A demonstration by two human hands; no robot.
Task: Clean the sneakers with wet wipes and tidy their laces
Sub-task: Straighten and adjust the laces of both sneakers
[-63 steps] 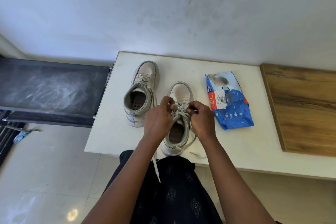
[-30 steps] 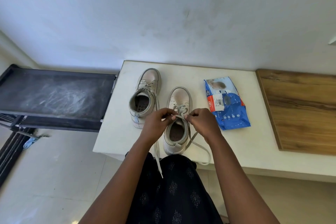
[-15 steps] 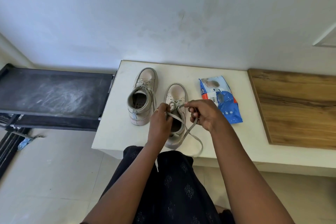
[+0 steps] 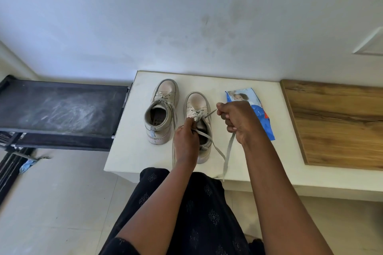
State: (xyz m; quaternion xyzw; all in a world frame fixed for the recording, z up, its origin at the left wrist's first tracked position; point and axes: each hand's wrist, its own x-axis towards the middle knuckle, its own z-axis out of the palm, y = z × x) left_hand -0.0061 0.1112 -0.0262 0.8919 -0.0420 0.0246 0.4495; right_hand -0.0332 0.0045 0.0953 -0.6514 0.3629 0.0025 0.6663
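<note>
Tying the right sneaker [image 4: 198, 107]: my left hand [image 4: 185, 141] and right hand [image 4: 236, 119] grip its laces [image 4: 227, 151]; next, form a bow.

Two pale high-top sneakers stand side by side, toes toward the wall: the left sneaker [image 4: 161, 113] laced, the right sneaker [image 4: 198, 118] with grey laces [image 4: 227, 152] loose. A blue wet-wipes pack [image 4: 259, 114] lies just right of them.

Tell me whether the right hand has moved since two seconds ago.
Yes. The right hand has pulled rightward off the near sneaker, now overlapping the wipes pack, drawing the lace taut.
</note>
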